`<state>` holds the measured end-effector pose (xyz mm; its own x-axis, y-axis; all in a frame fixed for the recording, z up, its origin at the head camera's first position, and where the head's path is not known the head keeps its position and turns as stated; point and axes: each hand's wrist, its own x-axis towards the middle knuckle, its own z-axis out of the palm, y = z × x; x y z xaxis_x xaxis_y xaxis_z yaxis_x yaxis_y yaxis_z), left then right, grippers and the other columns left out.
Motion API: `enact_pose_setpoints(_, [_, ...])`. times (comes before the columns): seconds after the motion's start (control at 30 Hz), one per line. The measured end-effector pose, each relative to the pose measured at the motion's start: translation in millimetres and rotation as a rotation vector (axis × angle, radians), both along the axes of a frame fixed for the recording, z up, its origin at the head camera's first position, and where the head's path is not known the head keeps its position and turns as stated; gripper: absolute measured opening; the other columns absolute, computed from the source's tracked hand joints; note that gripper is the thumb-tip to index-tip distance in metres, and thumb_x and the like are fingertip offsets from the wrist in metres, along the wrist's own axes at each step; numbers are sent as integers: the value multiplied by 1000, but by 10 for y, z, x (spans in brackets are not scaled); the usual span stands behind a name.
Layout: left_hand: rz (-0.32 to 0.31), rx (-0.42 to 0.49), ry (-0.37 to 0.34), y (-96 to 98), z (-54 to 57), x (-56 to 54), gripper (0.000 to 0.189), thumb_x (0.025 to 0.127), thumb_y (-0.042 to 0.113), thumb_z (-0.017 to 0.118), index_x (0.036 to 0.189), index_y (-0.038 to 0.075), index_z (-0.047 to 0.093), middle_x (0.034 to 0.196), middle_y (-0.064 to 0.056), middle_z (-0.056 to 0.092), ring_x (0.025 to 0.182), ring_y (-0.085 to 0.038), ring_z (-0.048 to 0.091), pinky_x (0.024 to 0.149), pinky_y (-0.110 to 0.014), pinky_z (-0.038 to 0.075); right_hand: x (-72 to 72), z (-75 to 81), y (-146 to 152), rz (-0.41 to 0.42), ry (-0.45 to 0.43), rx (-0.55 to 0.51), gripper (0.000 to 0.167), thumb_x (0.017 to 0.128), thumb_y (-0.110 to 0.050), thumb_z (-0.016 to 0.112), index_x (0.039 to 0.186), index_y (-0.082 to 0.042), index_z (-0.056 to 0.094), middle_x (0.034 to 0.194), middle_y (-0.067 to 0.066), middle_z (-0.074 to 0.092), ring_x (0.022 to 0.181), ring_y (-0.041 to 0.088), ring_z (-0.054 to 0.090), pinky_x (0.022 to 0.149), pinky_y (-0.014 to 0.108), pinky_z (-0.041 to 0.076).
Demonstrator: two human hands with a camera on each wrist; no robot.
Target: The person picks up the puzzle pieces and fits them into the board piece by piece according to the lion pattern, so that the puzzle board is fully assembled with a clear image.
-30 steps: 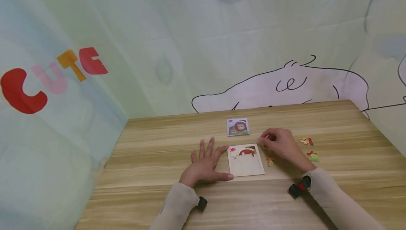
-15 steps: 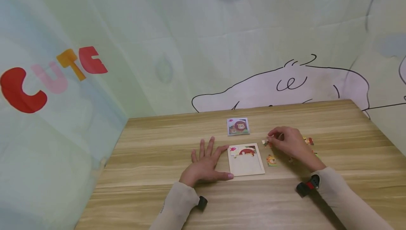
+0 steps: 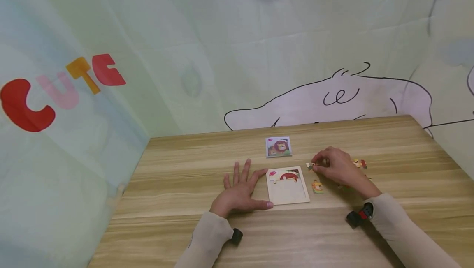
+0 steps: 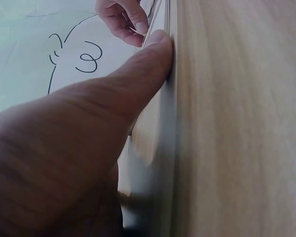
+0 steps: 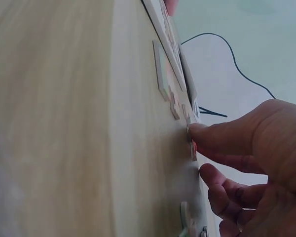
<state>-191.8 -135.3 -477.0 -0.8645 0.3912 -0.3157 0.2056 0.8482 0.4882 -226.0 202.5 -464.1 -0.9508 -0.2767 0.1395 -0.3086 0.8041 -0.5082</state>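
Observation:
My left hand (image 3: 240, 194) lies with fingers spread on the table, thumb and index fingertip against the left edge of a square wooden puzzle tray (image 3: 288, 194). Pieces fill the tray's top row, showing a red flower and part of a brown mane; bare wood shows below. Just right of the tray, my right hand (image 3: 338, 169) pinches a small jigsaw piece (image 3: 309, 166) between thumb and index finger, low over the tabletop. In the right wrist view, the thumb (image 5: 222, 138) partly covers that piece. A yellow-orange jigsaw piece (image 3: 317, 186) lies beside the tray's right edge.
A lion picture card (image 3: 278, 147) lies behind the tray. Another jigsaw piece (image 3: 360, 163) rests beyond the right hand, with more pieces partly hidden under the wrist. A printed cloth backdrop (image 3: 207, 54) stands behind the wooden table (image 3: 177, 169).
My right hand has drawn a little to the right, away from the tray's top right corner, uncovering the jigsaw piece now at its fingertips. The left hand and tray stay put.

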Motion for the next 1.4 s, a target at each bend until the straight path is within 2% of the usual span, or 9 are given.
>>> enact_pose_setpoints(0.2, [3, 5, -4, 0, -11, -7, 105, 83, 69, 81, 168, 51, 22, 182, -3, -22, 164, -39, -33, 125, -79, -18, 19, 41, -23, -8, -19, 7, 13, 93, -19, 83, 101, -10, 78, 102, 12, 74, 87, 22, 60, 78, 42, 44])
enact_pose_setpoints(0.47, [5, 6, -11, -1, 7, 1, 105, 83, 69, 81, 168, 52, 21, 182, -2, -23, 164, -38, -34, 125, -78, -18, 14, 60, -39, -27, -72, -31, 14, 94, -15, 82, 100, -10, 71, 93, 6, 70, 82, 19, 53, 76, 34, 37])
enact_pose_setpoints(0.7, [8, 2, -11, -3, 3, -4, 105, 82, 69, 82, 167, 52, 22, 182, -2, -23, 164, -38, -33, 126, -78, -18, 13, 92, -43, -9, -74, -68, 20, 91, -11, 85, 96, -11, 66, 93, 4, 72, 85, 18, 60, 80, 36, 46])
enact_pose_setpoints(1.03, [2, 4, -9, -7, 9, -1, 105, 83, 69, 81, 167, 52, 21, 182, -1, -23, 164, -38, -33, 125, -78, -18, 4, 162, -45, -16, -151, -150, 15, 93, -8, 83, 97, -9, 68, 95, 7, 75, 86, 19, 65, 76, 31, 52])
enact_pose_setpoints(1.27, [-2, 3, -4, -12, 6, -1, 105, 83, 68, 82, 167, 52, 21, 182, -3, -22, 164, -39, -33, 125, -78, -18, 10, 187, -69, -16, -133, -221, 14, 94, -12, 83, 102, -8, 72, 90, 6, 77, 80, 17, 65, 70, 26, 49])
enact_pose_setpoints(1.4, [-2, 7, -13, -15, 7, 4, 105, 83, 69, 81, 168, 52, 20, 182, -4, -23, 164, -40, -33, 125, -78, -18, 30, 202, -112, -15, -156, -265, 17, 93, -17, 85, 103, -9, 74, 86, 4, 78, 78, 16, 64, 70, 26, 47])
